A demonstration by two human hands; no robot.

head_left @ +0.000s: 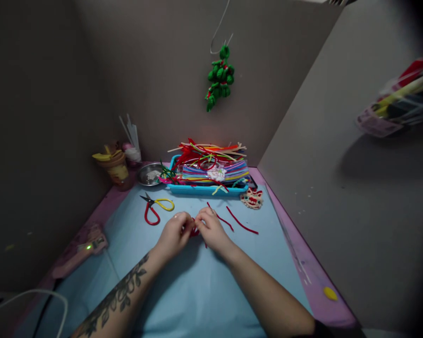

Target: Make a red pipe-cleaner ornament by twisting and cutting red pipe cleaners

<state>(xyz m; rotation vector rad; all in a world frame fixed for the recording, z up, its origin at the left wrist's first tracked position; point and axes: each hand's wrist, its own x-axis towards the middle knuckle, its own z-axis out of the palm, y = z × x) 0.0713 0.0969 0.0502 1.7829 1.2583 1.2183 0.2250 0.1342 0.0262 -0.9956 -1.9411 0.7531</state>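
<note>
My left hand [176, 233] and my right hand [213, 231] meet over the middle of the blue mat, fingers pinched together. Between them is a red pipe cleaner [195, 231], bent into a small shape that my fingers partly cover. A red end of it pokes out below my right hand. Just beyond that hand lies a loose red pipe cleaner [225, 221], with another red pipe cleaner [242, 221] to its right. Scissors [151, 205] with one red and one yellow handle lie spread apart beyond my left hand.
A blue tray [207, 189] heaped with coloured pipe cleaners stands at the back. Beside it are a metal dish [146, 174] and a red-and-white face-shaped piece [252, 199]. A glue gun [88, 249] with a green light lies left. A green ornament [221, 75] hangs above.
</note>
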